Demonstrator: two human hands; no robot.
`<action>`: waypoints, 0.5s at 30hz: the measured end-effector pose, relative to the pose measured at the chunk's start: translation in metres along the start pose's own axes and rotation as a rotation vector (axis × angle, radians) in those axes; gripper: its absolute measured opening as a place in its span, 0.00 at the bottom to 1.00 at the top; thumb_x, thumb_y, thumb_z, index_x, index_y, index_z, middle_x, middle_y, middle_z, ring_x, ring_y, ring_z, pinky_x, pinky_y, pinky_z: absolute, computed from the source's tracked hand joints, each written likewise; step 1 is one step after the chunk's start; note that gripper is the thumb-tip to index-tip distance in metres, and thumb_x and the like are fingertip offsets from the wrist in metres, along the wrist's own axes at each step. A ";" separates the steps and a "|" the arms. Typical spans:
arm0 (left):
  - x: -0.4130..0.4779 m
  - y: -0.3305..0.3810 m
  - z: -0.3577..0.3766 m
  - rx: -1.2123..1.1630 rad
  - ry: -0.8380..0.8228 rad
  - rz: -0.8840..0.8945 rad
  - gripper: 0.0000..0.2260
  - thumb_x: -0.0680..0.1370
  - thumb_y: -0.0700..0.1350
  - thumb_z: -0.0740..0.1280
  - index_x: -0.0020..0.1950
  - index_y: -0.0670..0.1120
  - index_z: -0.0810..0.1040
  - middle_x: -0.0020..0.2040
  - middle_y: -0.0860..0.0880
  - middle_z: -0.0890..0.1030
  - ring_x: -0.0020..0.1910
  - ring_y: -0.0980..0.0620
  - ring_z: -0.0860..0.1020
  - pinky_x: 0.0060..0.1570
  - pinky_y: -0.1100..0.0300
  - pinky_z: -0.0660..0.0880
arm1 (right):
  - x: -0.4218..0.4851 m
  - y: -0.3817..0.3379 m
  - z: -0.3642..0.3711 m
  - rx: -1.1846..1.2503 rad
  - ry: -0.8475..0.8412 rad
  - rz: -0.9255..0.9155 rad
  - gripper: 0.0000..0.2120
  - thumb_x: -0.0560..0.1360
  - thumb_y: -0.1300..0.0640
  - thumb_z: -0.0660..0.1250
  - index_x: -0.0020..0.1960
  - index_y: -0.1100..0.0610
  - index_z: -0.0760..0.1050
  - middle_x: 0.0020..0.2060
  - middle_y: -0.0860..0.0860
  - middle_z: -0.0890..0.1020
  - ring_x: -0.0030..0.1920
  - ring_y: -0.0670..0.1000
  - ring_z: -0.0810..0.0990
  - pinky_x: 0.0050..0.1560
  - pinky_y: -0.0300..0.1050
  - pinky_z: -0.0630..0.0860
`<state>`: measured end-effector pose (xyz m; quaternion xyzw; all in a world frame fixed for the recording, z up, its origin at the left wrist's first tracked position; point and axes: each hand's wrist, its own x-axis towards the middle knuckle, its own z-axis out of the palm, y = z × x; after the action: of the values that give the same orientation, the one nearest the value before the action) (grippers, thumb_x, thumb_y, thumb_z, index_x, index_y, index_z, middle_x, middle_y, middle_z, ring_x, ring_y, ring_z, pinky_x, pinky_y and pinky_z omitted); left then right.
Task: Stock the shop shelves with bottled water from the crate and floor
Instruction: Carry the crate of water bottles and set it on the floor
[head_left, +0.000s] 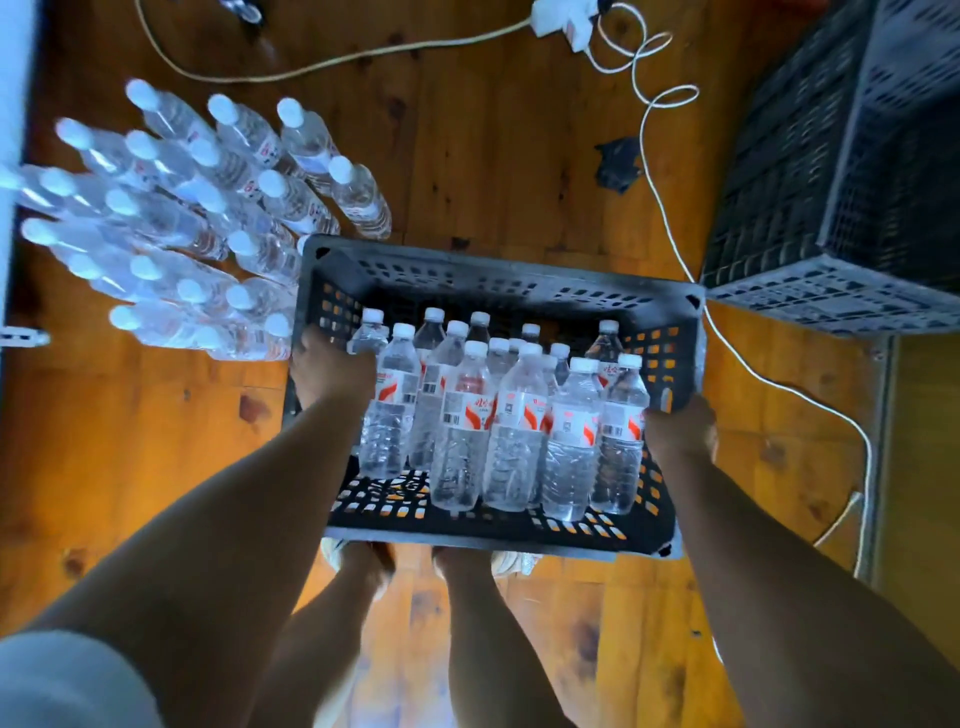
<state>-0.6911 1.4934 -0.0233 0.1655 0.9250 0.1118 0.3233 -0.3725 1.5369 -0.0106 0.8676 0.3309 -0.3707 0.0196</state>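
Observation:
A black perforated plastic crate (498, 280) is in the middle of the view, above the wooden floor and over my feet. Several clear water bottles (511, 415) with white caps and red-and-white labels stand upright inside it. My left hand (330, 366) grips the crate's left rim, fingers curled over the edge. My right hand (680, 428) grips the right rim the same way. To the left, several more capped water bottles (208, 208) stand grouped on the floor beside the crate.
A stack of dark perforated crates (841, 171) stands at the right. A white cable (675, 249) runs from a power strip (563, 18) at the top down the right side of the floor. A white vertical surface (10, 156) borders the left edge.

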 end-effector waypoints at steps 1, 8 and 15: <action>-0.010 0.000 -0.001 0.006 -0.053 0.005 0.24 0.71 0.43 0.66 0.66 0.39 0.67 0.62 0.39 0.74 0.60 0.38 0.73 0.59 0.43 0.72 | -0.003 0.000 0.001 -0.004 0.000 -0.030 0.25 0.73 0.57 0.65 0.68 0.60 0.65 0.63 0.62 0.73 0.61 0.63 0.74 0.59 0.57 0.74; -0.060 -0.009 -0.017 0.034 -0.224 0.118 0.20 0.76 0.44 0.65 0.66 0.42 0.67 0.61 0.41 0.76 0.57 0.40 0.75 0.53 0.51 0.72 | -0.058 0.003 0.016 0.015 -0.087 -0.069 0.29 0.74 0.55 0.65 0.72 0.58 0.61 0.68 0.60 0.69 0.55 0.58 0.76 0.46 0.49 0.72; -0.068 -0.054 0.005 -0.045 -0.405 0.218 0.24 0.78 0.45 0.64 0.72 0.47 0.62 0.63 0.44 0.75 0.33 0.56 0.72 0.26 0.64 0.68 | -0.105 0.019 0.079 0.199 -0.289 -0.133 0.25 0.77 0.57 0.64 0.72 0.57 0.63 0.70 0.56 0.68 0.68 0.57 0.69 0.63 0.45 0.67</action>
<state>-0.6501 1.4181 -0.0059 0.2761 0.8152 0.1310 0.4921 -0.4644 1.4414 -0.0023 0.7791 0.3429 -0.5230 -0.0437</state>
